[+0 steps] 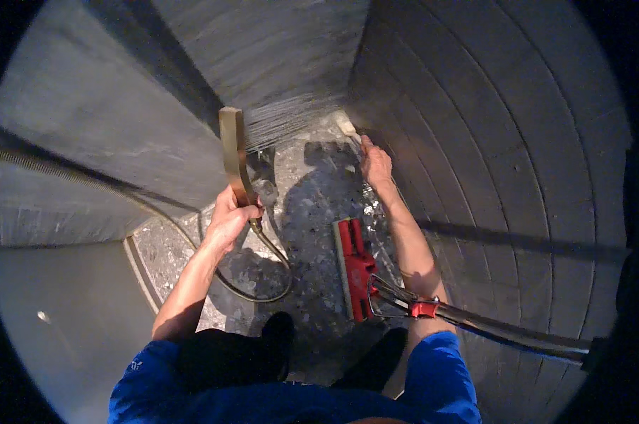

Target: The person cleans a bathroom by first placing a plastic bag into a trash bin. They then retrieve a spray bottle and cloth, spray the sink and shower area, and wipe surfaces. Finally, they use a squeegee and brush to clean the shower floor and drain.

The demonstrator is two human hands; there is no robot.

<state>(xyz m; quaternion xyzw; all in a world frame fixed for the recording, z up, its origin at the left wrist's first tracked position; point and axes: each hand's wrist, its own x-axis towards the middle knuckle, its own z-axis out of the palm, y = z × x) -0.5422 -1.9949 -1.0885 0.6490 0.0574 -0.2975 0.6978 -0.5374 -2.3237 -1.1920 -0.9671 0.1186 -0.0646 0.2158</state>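
My left hand (230, 218) is closed around the lower part of a flat, brass-coloured shower head (233, 143), held upright left of centre. Water jets leave it towards the right and hit the wall and floor near the far corner. A metal shower hose (285, 270) loops down from its base and runs off to the left. My right hand (376, 163) grips the handle of a brush with a pale head (345, 123), which rests at the far corner where the walls meet the floor. The bristles cannot be made out clearly.
A red sponge mop (357, 270) with a metal handle crosses over my right forearm. Grey wall panels (139, 106) stand at the left, and a tiled dark wall (489, 159) at the right. The speckled floor (319, 212) is wet around my feet. A light threshold strip (139, 270) lies at lower left.
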